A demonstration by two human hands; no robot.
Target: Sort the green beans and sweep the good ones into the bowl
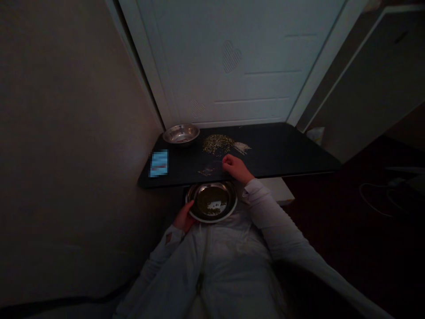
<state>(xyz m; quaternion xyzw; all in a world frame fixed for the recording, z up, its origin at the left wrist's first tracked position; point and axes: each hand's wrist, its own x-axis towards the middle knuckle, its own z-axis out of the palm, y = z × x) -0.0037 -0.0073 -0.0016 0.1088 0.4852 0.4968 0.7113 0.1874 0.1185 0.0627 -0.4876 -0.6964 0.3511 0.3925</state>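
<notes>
My left hand (184, 217) grips the left rim of a round metal plate (232, 204), held just below the near edge of the black table (285, 150). The plate holds greenish grains and a few pale bits. My right hand (234, 168) rests on the table near its front edge, fingers curled down over a thin scatter of small grains (207, 170). Whether it pinches any is hidden. A larger pile of green grains (217, 144) with a pale heap (242, 146) beside it lies just beyond that hand.
An empty metal bowl (181, 133) stands at the table's back left corner. A lit phone (159, 163) lies near the left edge. A white door (232, 62) stands behind the table, a wall on the left, a dark floor with cables on the right.
</notes>
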